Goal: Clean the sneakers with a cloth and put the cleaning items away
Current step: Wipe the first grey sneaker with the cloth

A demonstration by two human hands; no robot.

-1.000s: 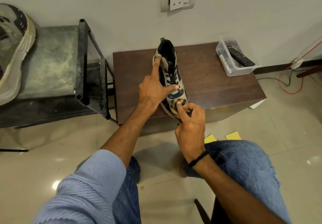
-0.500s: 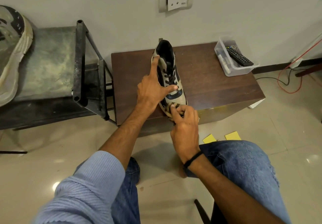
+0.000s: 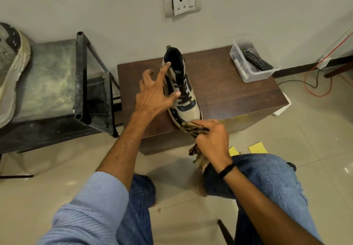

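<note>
One sneaker (image 3: pixel 181 90) stands on its sole on the dark wooden table (image 3: pixel 229 96) at the centre of the frame. Its long axis runs from the wall at the top down toward the bottom of the frame, leaning a little to the right. The heel is toward the wall and the toe is at the table's near edge. The upper is cream with navy panels, a black lining round the open collar and black laces.

The left hand (image 3: pixel 154 96) is spread wide at the sneaker's left side, with its index fingertip at the collar rim and its thumb on the laces. The other fingers are bent out to the left, clear of the shoe. Whether the palm touches the shoe's side is hard to tell. The right hand (image 3: pixel 212 136) grips a bunched brown-and-cream striped cloth (image 3: pixel 193 128) and presses it against the toe. A loose tail of the cloth hangs below the hand toward the knee.

At the table's upper right corner sits a clear plastic tub (image 3: pixel 263 75). A black remote (image 3: pixel 257 59) lies slanted across its rim, and a white marker-like tube (image 3: pixel 241 67) lies inside along its left wall.

At the left of the frame a black metal rack (image 3: pixel 82 76) stands beside the table. A second sneaker (image 3: pixel 11 69) shows its worn sole at the left edge.
</note>
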